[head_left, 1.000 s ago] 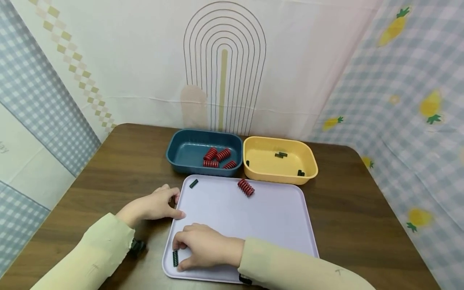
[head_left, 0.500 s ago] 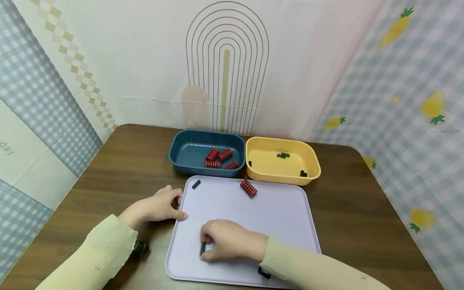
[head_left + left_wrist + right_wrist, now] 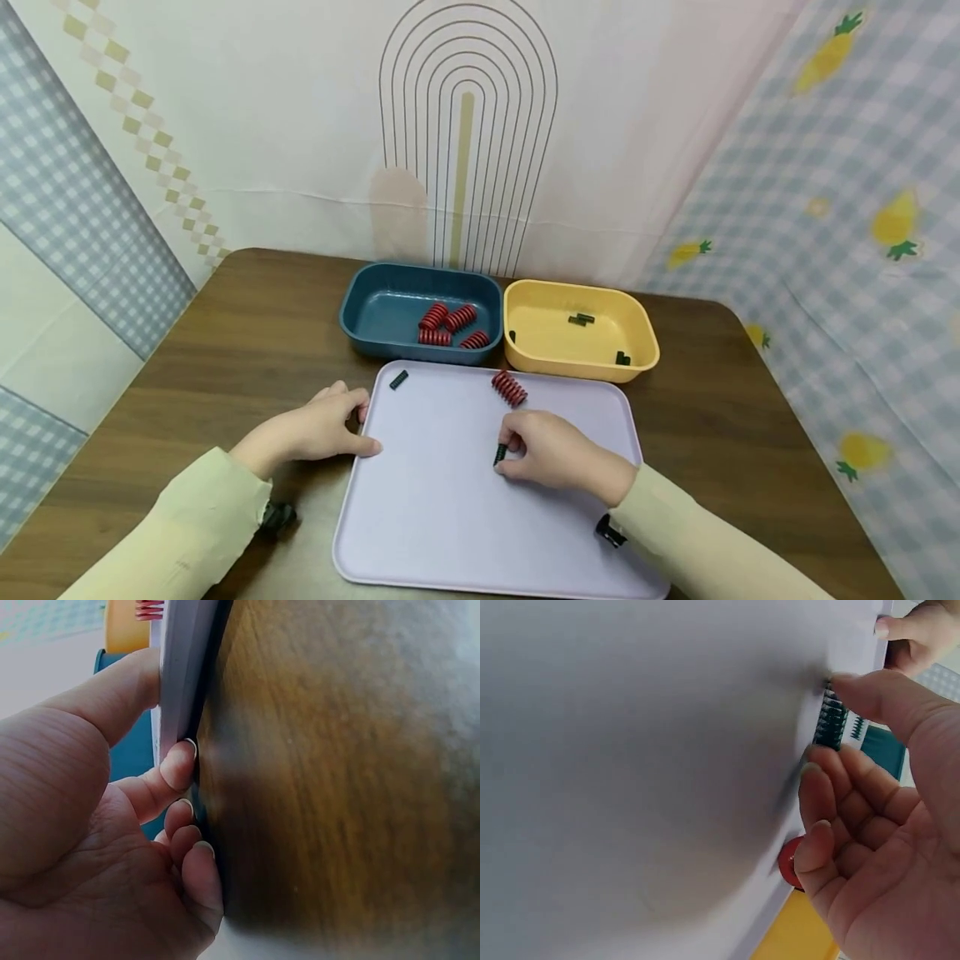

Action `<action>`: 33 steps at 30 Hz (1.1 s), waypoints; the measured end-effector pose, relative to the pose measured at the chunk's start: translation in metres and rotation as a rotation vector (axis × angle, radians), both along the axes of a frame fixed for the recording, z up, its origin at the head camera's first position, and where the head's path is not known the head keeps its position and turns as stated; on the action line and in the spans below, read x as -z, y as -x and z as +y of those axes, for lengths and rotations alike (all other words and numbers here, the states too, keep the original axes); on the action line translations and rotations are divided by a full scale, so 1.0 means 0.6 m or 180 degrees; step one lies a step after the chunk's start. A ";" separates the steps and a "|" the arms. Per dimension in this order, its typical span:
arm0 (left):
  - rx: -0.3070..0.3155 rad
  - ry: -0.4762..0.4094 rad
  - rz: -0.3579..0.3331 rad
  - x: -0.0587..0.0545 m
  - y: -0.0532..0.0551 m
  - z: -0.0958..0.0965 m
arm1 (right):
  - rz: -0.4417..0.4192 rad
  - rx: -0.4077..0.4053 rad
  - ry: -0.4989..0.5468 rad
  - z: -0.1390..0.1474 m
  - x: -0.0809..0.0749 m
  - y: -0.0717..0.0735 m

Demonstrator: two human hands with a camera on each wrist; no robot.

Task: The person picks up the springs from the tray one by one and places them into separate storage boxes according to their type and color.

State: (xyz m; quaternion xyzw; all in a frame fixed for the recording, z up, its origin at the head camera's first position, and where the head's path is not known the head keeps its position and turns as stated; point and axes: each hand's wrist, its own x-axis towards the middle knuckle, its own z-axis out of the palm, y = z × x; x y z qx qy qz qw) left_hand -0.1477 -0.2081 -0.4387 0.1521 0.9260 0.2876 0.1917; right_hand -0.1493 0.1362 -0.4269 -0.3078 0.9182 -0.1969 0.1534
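Observation:
My right hand (image 3: 551,450) pinches a small dark green spring (image 3: 830,720) end to end between thumb and fingertips, over the middle right of the lilac tray (image 3: 420,533). My left hand (image 3: 318,425) grips the tray's left rim, its thumb on top and the other fingers curled at the outer side, as the left wrist view shows. A thick red spring (image 3: 509,388) lies on the tray near its far edge, just beyond my right hand. Another dark green spring (image 3: 399,380) lies in the tray's far left corner.
Behind the tray, a blue bin (image 3: 375,321) holds several red springs (image 3: 459,317). Beside it on the right, a yellow bin (image 3: 555,364) holds several small dark green springs (image 3: 581,319). A patterned cloth (image 3: 300,125) hangs behind the wooden table (image 3: 750,450).
My right hand has picked up the dark green spring from the tray's near left corner and carried it right and away from me. My left hand stays on the rim.

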 end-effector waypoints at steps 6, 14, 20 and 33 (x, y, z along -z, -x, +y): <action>-0.0017 0.0025 0.0020 -0.006 0.000 -0.001 | -0.0082 0.0084 0.0433 0.003 -0.031 0.014; 0.0034 -0.0030 -0.0032 -0.001 0.001 0.002 | 0.0451 0.0843 0.1073 0.060 -0.084 0.070; -0.0009 -0.0017 -0.0024 -0.003 0.002 0.002 | 0.0845 0.1448 0.1236 0.108 -0.081 0.118; -0.0035 -0.0008 -0.0088 0.000 0.001 0.002 | 0.0773 0.1761 0.0913 0.143 -0.044 0.142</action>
